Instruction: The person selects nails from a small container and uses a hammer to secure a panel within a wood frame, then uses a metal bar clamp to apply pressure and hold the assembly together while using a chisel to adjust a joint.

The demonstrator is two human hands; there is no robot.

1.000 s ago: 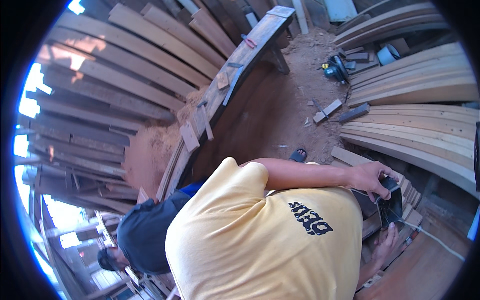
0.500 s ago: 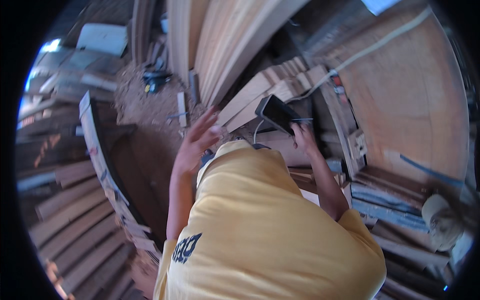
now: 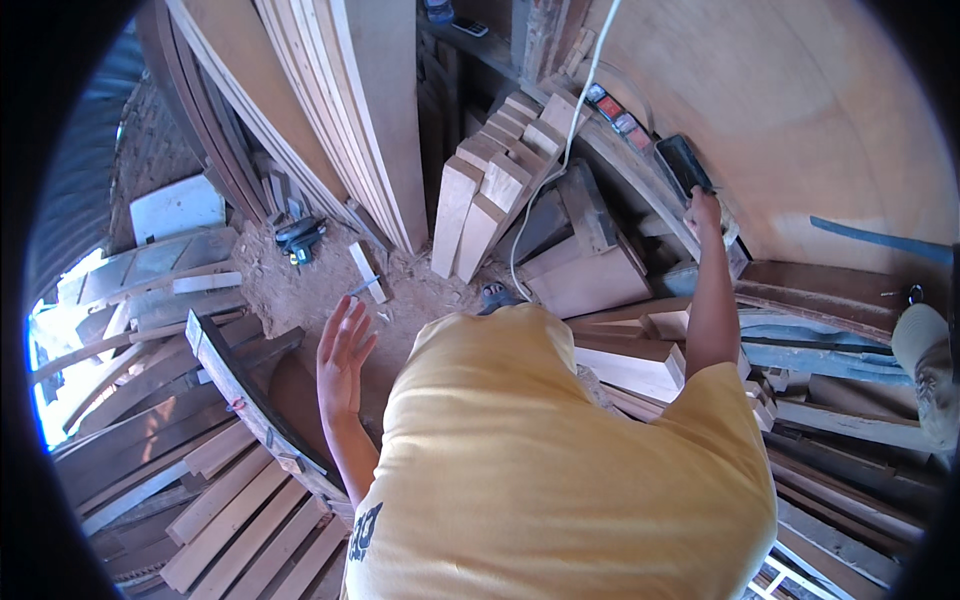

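Head view, looking down over a yellow T-shirt (image 3: 560,470) that fills the near centre and hides the body and most of both arms.

Right hand (image 3: 703,212): arm stretched to the far right, fingers clenched round the lower end of a dark flat handheld device (image 3: 682,166). The device sits tilted, its upper end just beside a curved wooden rail (image 3: 640,190). Whether it rests on the rail or is only held against it cannot be told.

Left hand (image 3: 343,355): released, fingers spread, palm open, holding nothing. It hovers over the sawdust floor (image 3: 300,290), near a curved timber frame (image 3: 240,385) to its left.

Surroundings: a stack of short wooden blocks (image 3: 490,190) leans at far centre, between the two hands. A white cable (image 3: 560,160) runs down from the top edge across the blocks. Long planks (image 3: 340,100) stand upright on the far left. A dark power tool (image 3: 299,236) lies on the floor, well apart from the left hand. A large plywood sheet (image 3: 800,110) fills the far right. Loose boards (image 3: 650,365) are piled just beside the right forearm.

Hard to make out: small red and white objects on the rail next to the device are too small to identify. Slats at the near left are cut off by the dark fisheye rim. A rounded pale object at the right edge is only partly in view.
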